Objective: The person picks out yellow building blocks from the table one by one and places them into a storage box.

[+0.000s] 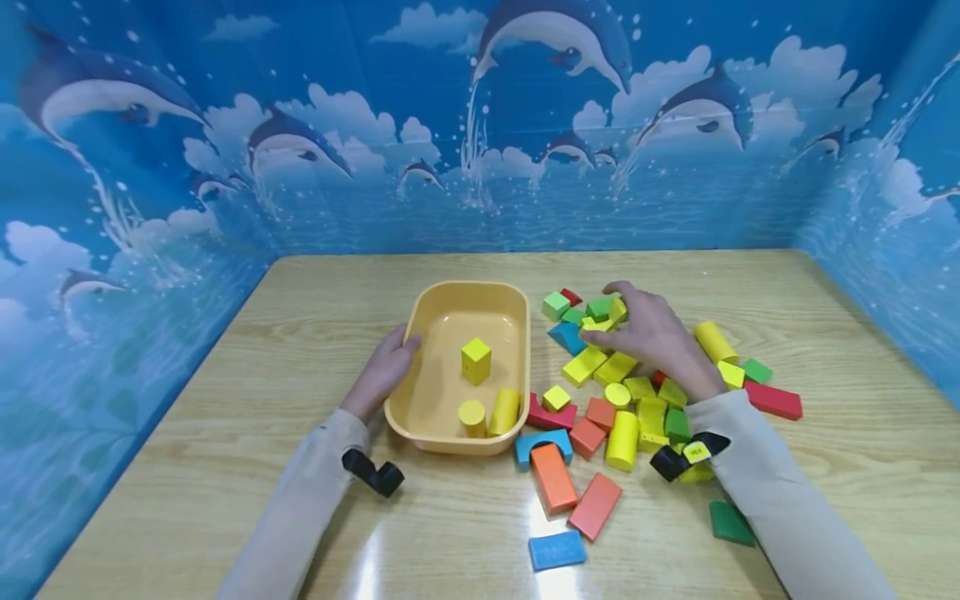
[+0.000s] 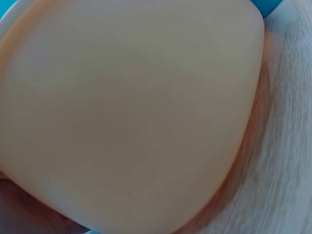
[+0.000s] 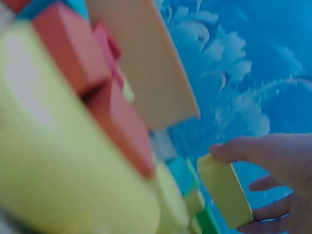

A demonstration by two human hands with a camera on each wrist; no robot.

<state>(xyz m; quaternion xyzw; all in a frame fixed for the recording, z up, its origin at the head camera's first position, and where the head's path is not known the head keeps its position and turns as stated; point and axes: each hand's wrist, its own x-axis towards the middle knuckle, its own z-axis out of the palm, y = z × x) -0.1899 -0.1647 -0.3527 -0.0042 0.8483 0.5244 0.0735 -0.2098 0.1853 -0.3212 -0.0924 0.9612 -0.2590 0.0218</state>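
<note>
My left hand (image 1: 385, 372) grips the left rim of a tan plastic tray (image 1: 422, 333), thumb over the edge; the tray's outer wall (image 2: 131, 107) fills the left wrist view. Inside lie a yellow rectangular block (image 1: 476, 362), a short yellow cylinder (image 1: 472, 418) and a longer yellow cylinder (image 1: 505, 412). To the right, over the far part of a pile of coloured blocks, is my right hand (image 1: 658, 337). In the right wrist view it pinches a yellow block (image 3: 225, 191) between thumb and fingers. Green blocks (image 1: 556, 305) and a blue triangular block (image 1: 567, 337) lie near that hand.
Red bricks (image 1: 587, 437), a blue arch (image 1: 543, 446), an orange brick (image 1: 553, 477) and a standing yellow cylinder (image 1: 622, 442) lie close to the tray's right side. A long red block (image 1: 772, 400) is beyond my right wrist. Dolphin-printed curtain (image 1: 480, 167) encloses the wooden table (image 1: 187, 467).
</note>
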